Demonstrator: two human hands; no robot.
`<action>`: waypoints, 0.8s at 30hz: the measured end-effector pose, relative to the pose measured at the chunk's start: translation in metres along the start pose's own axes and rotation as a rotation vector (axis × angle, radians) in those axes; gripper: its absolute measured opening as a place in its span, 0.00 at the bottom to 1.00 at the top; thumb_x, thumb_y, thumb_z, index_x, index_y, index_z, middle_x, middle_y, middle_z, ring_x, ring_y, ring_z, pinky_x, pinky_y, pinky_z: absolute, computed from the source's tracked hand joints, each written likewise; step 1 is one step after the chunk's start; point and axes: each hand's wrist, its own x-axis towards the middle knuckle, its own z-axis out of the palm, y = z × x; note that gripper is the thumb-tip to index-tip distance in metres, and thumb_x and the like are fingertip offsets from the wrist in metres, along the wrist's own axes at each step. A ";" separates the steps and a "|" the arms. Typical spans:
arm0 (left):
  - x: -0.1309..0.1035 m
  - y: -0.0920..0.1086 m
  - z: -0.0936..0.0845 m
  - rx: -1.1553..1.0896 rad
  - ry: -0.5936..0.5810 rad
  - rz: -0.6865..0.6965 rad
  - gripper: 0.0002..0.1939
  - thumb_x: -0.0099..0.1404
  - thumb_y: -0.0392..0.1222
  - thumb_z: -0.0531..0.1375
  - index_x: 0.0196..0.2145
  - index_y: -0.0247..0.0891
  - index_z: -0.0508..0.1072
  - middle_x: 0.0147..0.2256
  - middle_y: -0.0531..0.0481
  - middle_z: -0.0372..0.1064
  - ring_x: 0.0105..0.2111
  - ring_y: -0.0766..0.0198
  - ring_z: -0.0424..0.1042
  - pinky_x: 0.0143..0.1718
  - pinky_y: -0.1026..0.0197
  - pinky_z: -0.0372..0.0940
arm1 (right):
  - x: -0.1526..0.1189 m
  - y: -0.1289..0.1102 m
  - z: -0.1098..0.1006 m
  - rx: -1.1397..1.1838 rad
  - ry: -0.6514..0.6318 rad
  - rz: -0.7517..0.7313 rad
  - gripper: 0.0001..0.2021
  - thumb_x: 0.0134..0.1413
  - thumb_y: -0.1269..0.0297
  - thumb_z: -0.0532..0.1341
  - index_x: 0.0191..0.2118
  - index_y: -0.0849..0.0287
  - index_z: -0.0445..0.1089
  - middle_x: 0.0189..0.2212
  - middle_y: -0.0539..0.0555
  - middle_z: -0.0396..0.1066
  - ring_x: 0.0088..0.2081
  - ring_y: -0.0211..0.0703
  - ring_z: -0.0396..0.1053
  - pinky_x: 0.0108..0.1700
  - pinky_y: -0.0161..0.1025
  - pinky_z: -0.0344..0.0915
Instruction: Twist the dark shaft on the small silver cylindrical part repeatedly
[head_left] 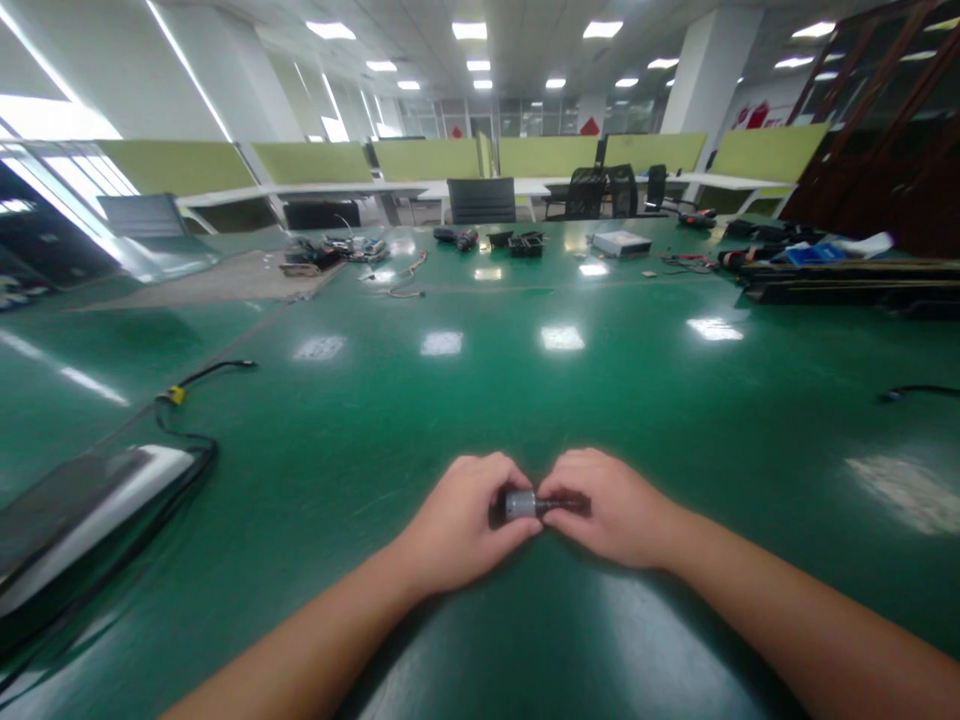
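Near the front of the green table (480, 400), my left hand (465, 525) grips a small grey and black cylinder (520, 504) between thumb and fingers. A thin dark shaft (551, 506) extends from its right end. My right hand (611, 505) pinches that shaft, with the fingertips of both hands almost touching. The cylinder lies roughly level, and its left end is partly hidden in my left hand. Fine detail of the shaft is too small to make out.
A dark and white flat device (97, 510) with black cables lies at the left. Cables and parts (337, 250), a silver box (621, 243) and a stack of dark strips (847, 283) sit along the far side. A black cable (926, 390) is at the right.
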 end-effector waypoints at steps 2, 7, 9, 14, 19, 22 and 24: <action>0.000 0.000 0.000 0.004 -0.001 -0.001 0.11 0.61 0.46 0.67 0.39 0.40 0.75 0.35 0.50 0.74 0.36 0.58 0.70 0.38 0.57 0.60 | 0.000 0.000 0.000 -0.004 -0.009 0.004 0.03 0.57 0.69 0.66 0.38 0.57 0.74 0.33 0.50 0.73 0.36 0.41 0.68 0.41 0.40 0.59; -0.001 -0.001 0.001 0.009 0.004 -0.002 0.11 0.61 0.46 0.68 0.38 0.40 0.74 0.35 0.51 0.73 0.36 0.57 0.70 0.39 0.57 0.59 | 0.000 0.001 -0.001 -0.004 -0.008 0.005 0.03 0.57 0.68 0.66 0.38 0.57 0.75 0.32 0.50 0.73 0.36 0.42 0.68 0.41 0.40 0.59; -0.001 -0.001 0.001 0.012 0.005 -0.003 0.11 0.61 0.45 0.68 0.38 0.40 0.74 0.35 0.51 0.73 0.36 0.57 0.70 0.39 0.57 0.59 | 0.000 0.001 -0.001 -0.002 -0.004 0.002 0.03 0.57 0.69 0.66 0.38 0.57 0.75 0.32 0.50 0.73 0.36 0.41 0.68 0.40 0.40 0.59; 0.000 0.001 0.000 0.017 -0.003 0.003 0.11 0.60 0.44 0.68 0.38 0.40 0.75 0.34 0.51 0.73 0.35 0.58 0.70 0.38 0.58 0.59 | 0.000 -0.001 -0.002 -0.003 -0.010 0.009 0.03 0.56 0.69 0.66 0.37 0.58 0.75 0.31 0.50 0.73 0.35 0.41 0.67 0.40 0.40 0.59; 0.000 0.002 0.000 0.018 0.006 -0.012 0.11 0.59 0.44 0.69 0.37 0.40 0.74 0.34 0.51 0.73 0.35 0.58 0.69 0.39 0.57 0.59 | -0.002 -0.001 -0.004 -0.006 -0.004 0.015 0.03 0.55 0.69 0.66 0.37 0.58 0.75 0.31 0.50 0.73 0.35 0.41 0.68 0.40 0.40 0.59; 0.000 0.002 0.000 0.009 0.014 -0.011 0.11 0.59 0.45 0.69 0.37 0.40 0.74 0.34 0.51 0.73 0.35 0.58 0.69 0.39 0.57 0.60 | -0.002 -0.001 -0.004 -0.005 0.000 0.015 0.03 0.55 0.69 0.66 0.37 0.57 0.75 0.30 0.50 0.74 0.34 0.41 0.68 0.40 0.40 0.60; -0.001 0.002 0.000 0.008 0.014 -0.006 0.11 0.59 0.45 0.69 0.37 0.40 0.74 0.34 0.51 0.73 0.35 0.58 0.70 0.39 0.57 0.60 | -0.002 0.000 -0.004 -0.002 0.004 0.012 0.04 0.55 0.69 0.66 0.37 0.57 0.75 0.30 0.50 0.74 0.34 0.41 0.69 0.40 0.40 0.60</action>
